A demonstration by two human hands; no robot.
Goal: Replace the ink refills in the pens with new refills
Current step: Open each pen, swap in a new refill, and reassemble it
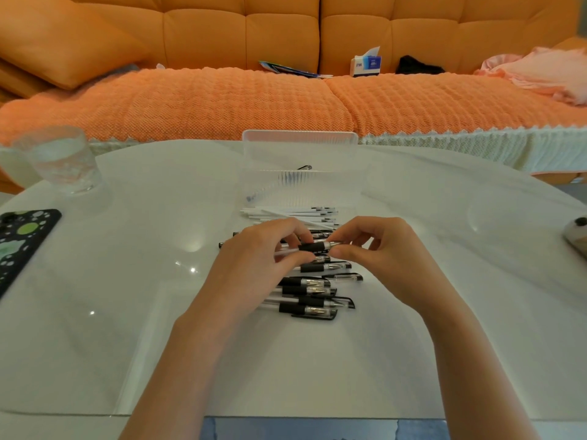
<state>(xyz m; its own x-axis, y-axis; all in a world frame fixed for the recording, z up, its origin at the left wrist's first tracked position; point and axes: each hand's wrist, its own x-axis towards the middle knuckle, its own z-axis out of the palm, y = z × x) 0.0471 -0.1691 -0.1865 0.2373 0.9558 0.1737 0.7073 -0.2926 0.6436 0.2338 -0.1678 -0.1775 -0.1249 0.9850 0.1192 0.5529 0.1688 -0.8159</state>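
Table white, glossy, before orange sofa; left hand, right hand pinch pen.

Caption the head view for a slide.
Left hand and right hand hold a gel pen over a pile of pens, white refills beyond.

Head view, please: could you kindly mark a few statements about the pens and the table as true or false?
1. The left hand and the right hand both grip one pen. True.
2. The clear box stands nearer the person than the pile of pens. False: it stands beyond the pile, toward the sofa.
3. A glass stands at the far left of the table. True.
4. The phone lies at the table's right edge. False: it lies at the left edge.
5. White refills lie between the box and the pile. True.
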